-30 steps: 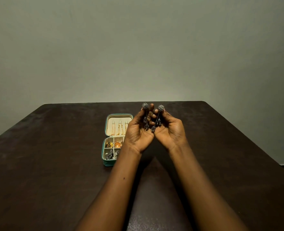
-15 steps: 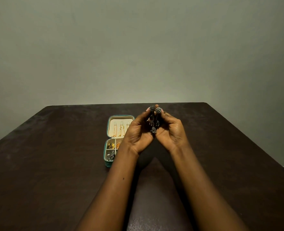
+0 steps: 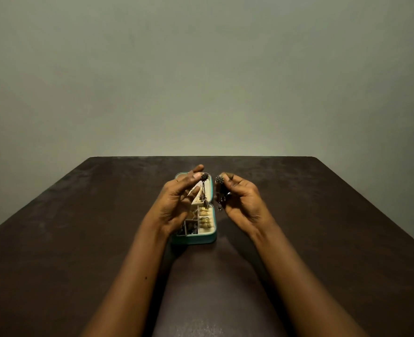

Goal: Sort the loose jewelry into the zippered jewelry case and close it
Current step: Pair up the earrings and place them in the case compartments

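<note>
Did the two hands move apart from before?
Yes. The left hand now sits over the open jewelry case; the right hand is beside it.

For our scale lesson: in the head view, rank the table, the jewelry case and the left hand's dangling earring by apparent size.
1. Table
2. Jewelry case
3. Earring in the left hand, clearly smallest

Left hand (image 3: 176, 203) and right hand (image 3: 241, 200) each pinch dangling earring above open teal case (image 3: 196, 238) on tabletop (image 3: 79, 239).
</note>
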Available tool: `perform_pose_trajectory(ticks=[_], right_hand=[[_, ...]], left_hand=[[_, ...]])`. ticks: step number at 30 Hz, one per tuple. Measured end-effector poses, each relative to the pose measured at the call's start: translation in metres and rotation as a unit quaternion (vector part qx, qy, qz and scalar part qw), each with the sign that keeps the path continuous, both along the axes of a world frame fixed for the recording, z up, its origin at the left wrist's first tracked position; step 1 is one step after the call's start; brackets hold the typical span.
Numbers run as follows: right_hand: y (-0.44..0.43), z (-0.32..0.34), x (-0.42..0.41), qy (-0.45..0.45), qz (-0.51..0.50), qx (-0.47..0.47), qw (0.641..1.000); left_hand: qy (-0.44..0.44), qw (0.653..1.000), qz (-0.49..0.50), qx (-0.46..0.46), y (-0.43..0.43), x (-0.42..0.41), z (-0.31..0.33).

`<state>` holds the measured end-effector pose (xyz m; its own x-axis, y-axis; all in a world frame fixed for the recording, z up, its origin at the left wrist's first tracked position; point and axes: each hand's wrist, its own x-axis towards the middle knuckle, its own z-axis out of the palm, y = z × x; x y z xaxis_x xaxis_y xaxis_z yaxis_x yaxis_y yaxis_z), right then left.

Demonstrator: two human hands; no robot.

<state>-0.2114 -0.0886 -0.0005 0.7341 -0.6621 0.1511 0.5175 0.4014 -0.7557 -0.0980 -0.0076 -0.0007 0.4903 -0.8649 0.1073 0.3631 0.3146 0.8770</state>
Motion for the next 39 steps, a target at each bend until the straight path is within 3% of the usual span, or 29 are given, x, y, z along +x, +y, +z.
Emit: perform_pose_trajectory(ticks=[3,7,12,20,24,30,39], right_hand=[[0.006,-0.004,0.002,0.047,-0.008,-0.077,0.996],[0.011,-0.012,0.007,0.102,-0.037,-0.179,0.978],[0.017,-0.019,0.014,0.123,-0.057,-0.229,0.964],[0.023,-0.028,0.020,0.203,-0.089,-0.300,0.928],[0.023,-0.032,0.025,0.246,-0.123,-0.365,0.890],[0.022,-0.033,0.027,0.267,-0.132,-0.367,0.881],[0.018,-0.031,0.027,0.251,-0.144,-0.333,0.898]], left_hand=[[-0.090,0.995,0.033,0.024,0.007,0.007,-0.004],[-0.095,0.991,0.088,0.016,0.010,0.016,-0.016],[-0.142,0.980,0.135,0.042,0.013,0.020,-0.022],[-0.096,0.980,0.149,0.088,0.016,0.021,-0.026],[-0.068,0.981,0.150,0.105,0.017,0.020,-0.028],[-0.102,0.977,0.141,0.124,0.019,0.017,-0.022],[-0.138,0.971,0.127,0.147,0.019,0.024,-0.027]])
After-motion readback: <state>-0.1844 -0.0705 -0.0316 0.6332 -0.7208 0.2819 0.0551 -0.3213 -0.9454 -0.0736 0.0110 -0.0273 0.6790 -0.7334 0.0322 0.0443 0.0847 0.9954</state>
